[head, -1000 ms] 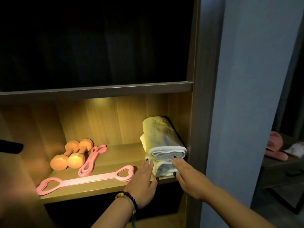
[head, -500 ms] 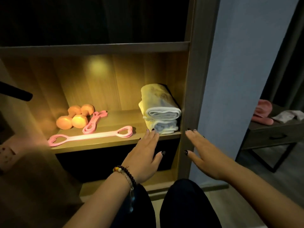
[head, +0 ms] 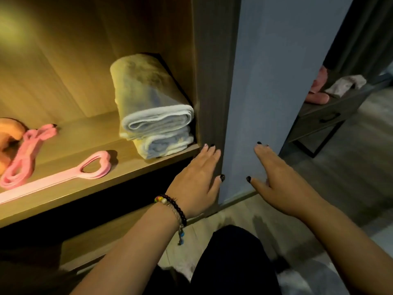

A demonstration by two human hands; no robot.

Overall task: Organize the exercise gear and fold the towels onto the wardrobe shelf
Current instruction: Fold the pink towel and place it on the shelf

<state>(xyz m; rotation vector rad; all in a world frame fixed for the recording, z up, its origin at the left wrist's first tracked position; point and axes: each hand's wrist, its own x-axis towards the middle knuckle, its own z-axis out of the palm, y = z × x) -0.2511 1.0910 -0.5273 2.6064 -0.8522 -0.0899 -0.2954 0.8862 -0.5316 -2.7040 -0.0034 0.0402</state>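
Two folded white towels (head: 155, 116) lie stacked at the right end of the lit wardrobe shelf (head: 89, 188), against the side panel. A pink pull strap with heart-shaped loops (head: 63, 175) lies along the shelf's front. A coiled pink band (head: 27, 154) and an orange dumbbell (head: 8, 137) sit at the far left, partly cut off. My left hand (head: 197, 179) hovers flat in front of the shelf's right corner, fingers straight, holding nothing. My right hand (head: 276, 179) is spread flat further right, in front of the blue-grey wall, also holding nothing.
The wardrobe's dark side panel (head: 212, 81) stands between the shelf and the wall (head: 276, 60). A low dark table (head: 331, 111) at the right carries pink items and a crumpled cloth. My dark trouser legs (head: 234, 262) fill the bottom centre over a pale floor.
Both hands have drawn back from the towels and shifted right, clear of the shelf. The view has swung right and down, so the dumbbells now sit at the left edge.
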